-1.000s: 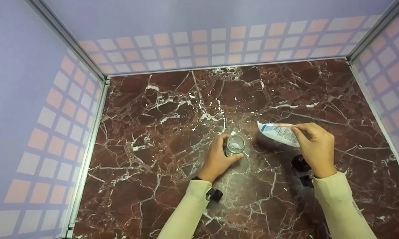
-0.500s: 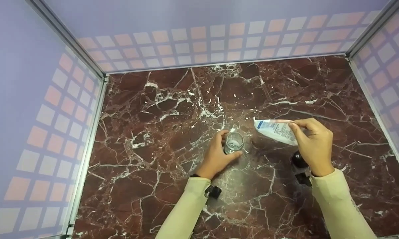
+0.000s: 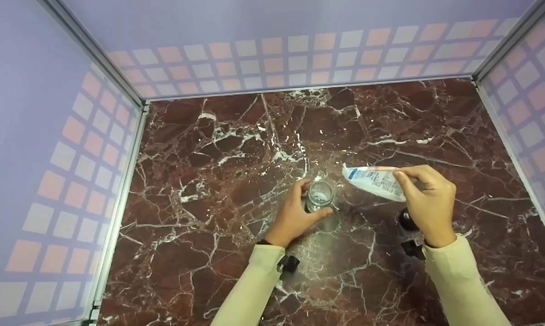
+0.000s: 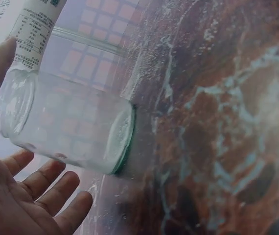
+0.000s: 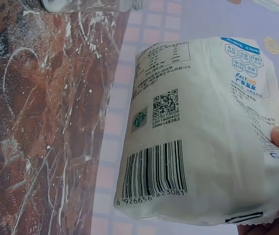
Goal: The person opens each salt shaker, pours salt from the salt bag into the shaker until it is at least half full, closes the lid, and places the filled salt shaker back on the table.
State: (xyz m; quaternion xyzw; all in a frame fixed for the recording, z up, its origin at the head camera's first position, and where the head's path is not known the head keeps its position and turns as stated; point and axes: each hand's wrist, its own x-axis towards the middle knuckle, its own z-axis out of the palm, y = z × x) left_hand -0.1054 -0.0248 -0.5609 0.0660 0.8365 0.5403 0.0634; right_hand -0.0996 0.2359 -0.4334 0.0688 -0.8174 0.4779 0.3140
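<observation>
In the head view, the left hand [image 3: 295, 215] reaches around a glass jar [image 3: 320, 187] standing on the marbled bench [image 3: 367, 290], thumb on the near side and forefinger on the far side. A little white matter [image 3: 320, 198] lies in the jar's bottom. The right hand [image 3: 431, 199] pinches a white printed bag [image 3: 374, 182] by its upper edge; the bag's narrow corner points left, near the jar. White specks [image 3: 301, 144] are scattered on the bench beyond.

In the left wrist view, the fingers [image 4: 49, 180] are extended and spread beside the jar; whether they touch it, I cannot tell. White matter sits low inside, and the bag shows past the thumb [image 4: 1, 61], by the jar's neck.

In the right wrist view, the thumb presses the bag's face at one side, other fingers behind it. The bag's contents are hidden.
</observation>
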